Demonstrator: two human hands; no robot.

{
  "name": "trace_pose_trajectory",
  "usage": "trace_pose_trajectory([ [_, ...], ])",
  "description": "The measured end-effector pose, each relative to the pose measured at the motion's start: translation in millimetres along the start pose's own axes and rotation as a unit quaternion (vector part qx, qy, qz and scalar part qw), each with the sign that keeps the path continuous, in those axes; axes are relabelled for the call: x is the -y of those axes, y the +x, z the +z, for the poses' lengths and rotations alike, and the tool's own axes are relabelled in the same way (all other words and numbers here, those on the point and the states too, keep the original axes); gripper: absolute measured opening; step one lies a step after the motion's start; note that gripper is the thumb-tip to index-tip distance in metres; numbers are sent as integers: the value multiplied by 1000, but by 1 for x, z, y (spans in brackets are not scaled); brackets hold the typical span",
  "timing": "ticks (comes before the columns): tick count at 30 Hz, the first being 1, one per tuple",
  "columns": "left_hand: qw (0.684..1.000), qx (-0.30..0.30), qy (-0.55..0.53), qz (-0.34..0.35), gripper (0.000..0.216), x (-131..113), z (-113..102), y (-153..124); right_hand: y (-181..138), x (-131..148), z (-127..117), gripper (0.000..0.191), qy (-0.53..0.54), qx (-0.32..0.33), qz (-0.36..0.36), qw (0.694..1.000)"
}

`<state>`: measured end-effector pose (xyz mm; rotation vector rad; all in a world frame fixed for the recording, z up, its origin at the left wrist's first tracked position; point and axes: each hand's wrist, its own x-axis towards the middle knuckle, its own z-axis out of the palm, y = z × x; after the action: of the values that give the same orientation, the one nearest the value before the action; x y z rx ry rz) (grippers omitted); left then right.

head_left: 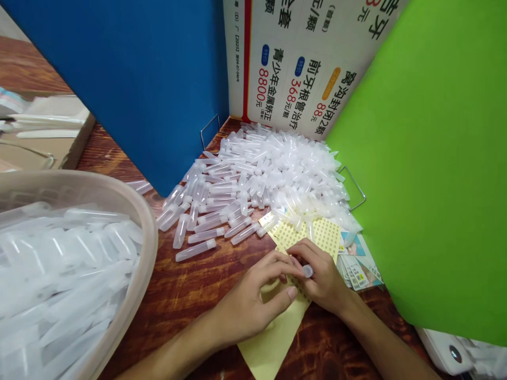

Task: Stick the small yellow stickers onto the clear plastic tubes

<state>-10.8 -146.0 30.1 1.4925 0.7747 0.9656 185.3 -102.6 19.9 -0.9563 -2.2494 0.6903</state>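
My right hand [322, 277] is curled around a small clear plastic tube [307, 271], only its capped end showing. My left hand [255, 293] rests beside it, fingertips pinched against the tube. Both hands lie over a yellow sticker sheet [273, 338] whose far part carries rows of small round labels [322, 235]. A large pile of identical clear tubes [261, 179] spreads across the wooden table [190, 285] just beyond the hands.
A beige plastic basin [140, 253] full of tubes fills the left foreground. A blue board [130, 79], a printed poster [301, 63] and a green board [431, 158] wall the area. Small printed cards [358, 264] lie right of the sheet. A white device [459, 353] sits bottom right.
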Motion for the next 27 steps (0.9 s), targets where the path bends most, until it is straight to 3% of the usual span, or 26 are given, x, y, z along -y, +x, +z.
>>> trace_pose_trajectory([
  [12,994,9,101,33,40,3,2,-3,0,-1,-2,16,-42,24,6,999],
  [27,987,-5,144,68,36,4,3,-3,-2,-1,-2,28,-36,65,15,997],
])
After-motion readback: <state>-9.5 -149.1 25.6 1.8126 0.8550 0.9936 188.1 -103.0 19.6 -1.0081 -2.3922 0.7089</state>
